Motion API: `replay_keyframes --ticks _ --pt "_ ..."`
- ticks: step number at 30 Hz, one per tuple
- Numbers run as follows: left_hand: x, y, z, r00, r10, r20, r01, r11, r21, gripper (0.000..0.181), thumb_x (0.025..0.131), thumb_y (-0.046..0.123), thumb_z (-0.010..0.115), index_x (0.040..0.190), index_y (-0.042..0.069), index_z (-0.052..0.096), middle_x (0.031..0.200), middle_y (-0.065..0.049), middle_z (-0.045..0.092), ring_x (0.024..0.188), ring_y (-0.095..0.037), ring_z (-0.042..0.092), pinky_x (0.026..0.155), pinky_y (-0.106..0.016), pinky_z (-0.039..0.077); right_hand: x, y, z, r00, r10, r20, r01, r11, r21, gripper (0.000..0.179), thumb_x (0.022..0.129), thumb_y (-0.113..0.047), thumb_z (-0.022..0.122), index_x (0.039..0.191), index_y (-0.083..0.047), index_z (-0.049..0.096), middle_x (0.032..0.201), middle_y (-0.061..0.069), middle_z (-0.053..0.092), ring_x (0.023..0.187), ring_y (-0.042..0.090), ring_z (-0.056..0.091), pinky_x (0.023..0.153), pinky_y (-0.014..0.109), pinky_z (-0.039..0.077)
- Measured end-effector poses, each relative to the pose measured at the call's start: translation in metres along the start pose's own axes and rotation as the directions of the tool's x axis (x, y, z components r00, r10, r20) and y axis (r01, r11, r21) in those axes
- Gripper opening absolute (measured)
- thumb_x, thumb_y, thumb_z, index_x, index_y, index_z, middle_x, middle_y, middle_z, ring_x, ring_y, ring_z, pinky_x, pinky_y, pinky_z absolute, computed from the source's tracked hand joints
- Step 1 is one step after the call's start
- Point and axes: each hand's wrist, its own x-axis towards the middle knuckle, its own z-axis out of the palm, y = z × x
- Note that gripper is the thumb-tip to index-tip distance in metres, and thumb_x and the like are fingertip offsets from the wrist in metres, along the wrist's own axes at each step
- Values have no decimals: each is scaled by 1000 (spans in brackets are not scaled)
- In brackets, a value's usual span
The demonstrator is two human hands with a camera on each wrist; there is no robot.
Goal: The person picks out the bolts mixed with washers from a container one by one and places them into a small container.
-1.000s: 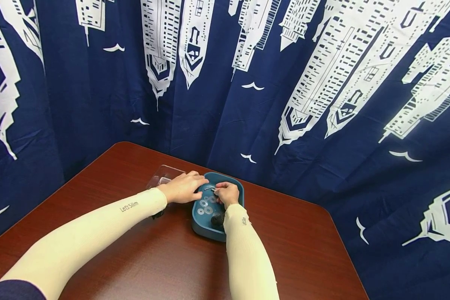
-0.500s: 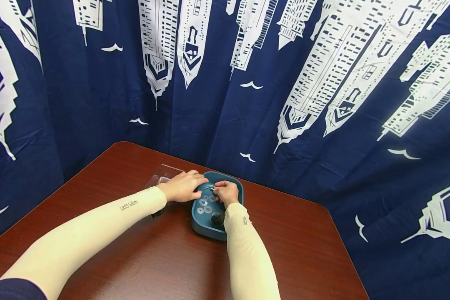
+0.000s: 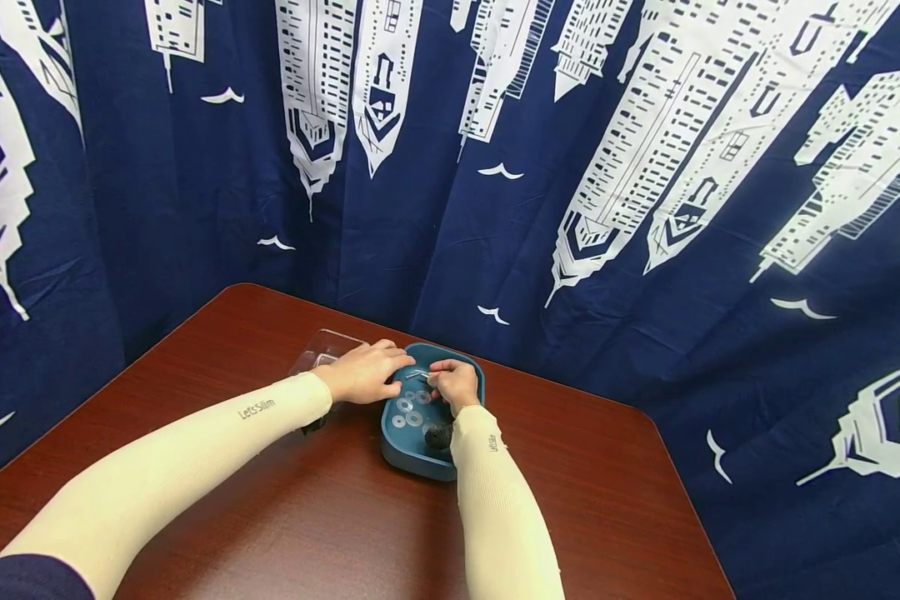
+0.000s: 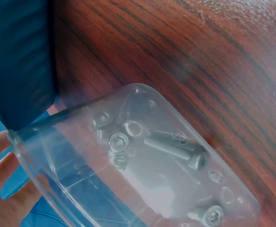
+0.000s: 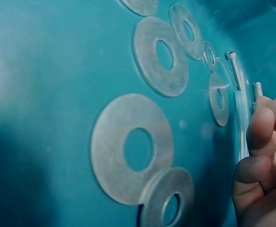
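Observation:
My right hand (image 3: 453, 385) is inside the blue tray (image 3: 414, 467), thumb and fingertips pinching a small metal screw (image 5: 257, 90) whose threaded end sticks out in the right wrist view. Close to those fingertips, a longer socket-head bolt (image 5: 234, 71) lies on the tray floor. Several flat washers (image 5: 108, 146) of different sizes are spread there too, some overlapping. My left hand (image 3: 363, 372) reaches to the tray's left rim with relaxed fingers, the thumb apart from the others. In the left wrist view its fingers appear beside the lip of a clear plastic container (image 4: 232, 189).
The clear container stands left of the tray, partly behind my left hand; it holds a long bolt (image 4: 176, 152), a short socket-head bolt (image 4: 212, 215) and other small hardware. Beyond the brown wooden table (image 3: 307, 517) hangs a navy curtain (image 3: 420, 250) printed with white buildings.
My right hand has shifted very slightly right within the tray, still pinching the screw. The left hand stays at the rim. The head view has drifted a little.

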Motion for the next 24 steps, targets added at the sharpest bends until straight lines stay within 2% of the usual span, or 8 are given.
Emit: replay_keyframes --ticks 8,17,24 --pt "0 2 -4 1000 -7 6 7 1000 -12 54 95 34 61 144 13 55 142 -7 58 132 -26 48 107 -48 45 -4 -8 -6 999 -44 9 44 999 4 18 85 1 72 101 -4 74 77 2 70 51 15 59 44 23 39" --pt "0 -1 -5 1000 -16 18 16 999 -28 55 95 35 61 146 14 54 142 -6 58 133 -25 47 108 -49 43 -5 -17 -12 995 -86 45 84 996 43 20 84 3 71 103 -1 74 75 1 71 49 15 57 43 23 36" --pt "-2 -4 -7 1000 -14 4 14 1000 -24 55 96 35 61 146 15 53 142 -6 58 134 -25 47 107 -49 44 -9 -27 -14 990 -129 65 125 990 58 20 85 2 70 105 -1 73 81 5 73 48 14 56 44 23 37"
